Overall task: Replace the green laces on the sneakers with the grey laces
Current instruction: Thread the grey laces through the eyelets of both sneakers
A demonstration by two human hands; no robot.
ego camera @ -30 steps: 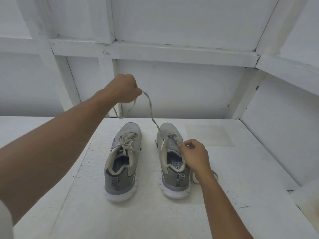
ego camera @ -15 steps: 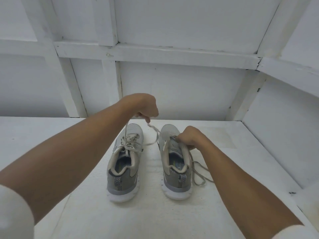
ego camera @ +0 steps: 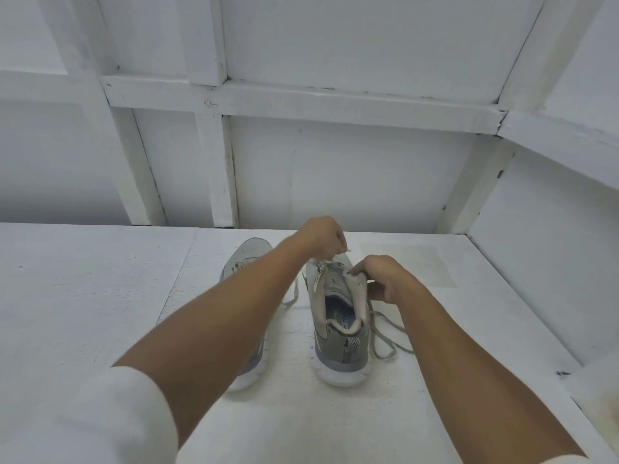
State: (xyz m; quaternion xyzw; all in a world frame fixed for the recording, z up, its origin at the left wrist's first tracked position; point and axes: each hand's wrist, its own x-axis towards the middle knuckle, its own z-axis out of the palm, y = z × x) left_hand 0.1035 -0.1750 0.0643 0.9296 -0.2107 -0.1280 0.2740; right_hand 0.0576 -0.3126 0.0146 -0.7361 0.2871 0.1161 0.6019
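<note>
Two grey sneakers with white soles stand side by side, heels toward me, on a white surface. The right sneaker (ego camera: 338, 333) has a grey lace (ego camera: 388, 339) trailing loose on its right side. My left hand (ego camera: 323, 237) hovers over this shoe's toe end, fingers pinched on the lace end. My right hand (ego camera: 385, 279) grips the shoe's upper edge near the tongue. The left sneaker (ego camera: 248, 256) is laced, and my left forearm hides most of it. No green lace is visible.
The white table (ego camera: 100, 296) is boxed in by white panelled walls at the back (ego camera: 335, 169) and on the right (ego camera: 552, 262). A raised ledge sits at the right front corner (ego camera: 596, 396).
My left hand came down from high above the table with the lace and moved right, over the right sneaker's toe. My right hand shifted from the heel opening forward to the tongue.
</note>
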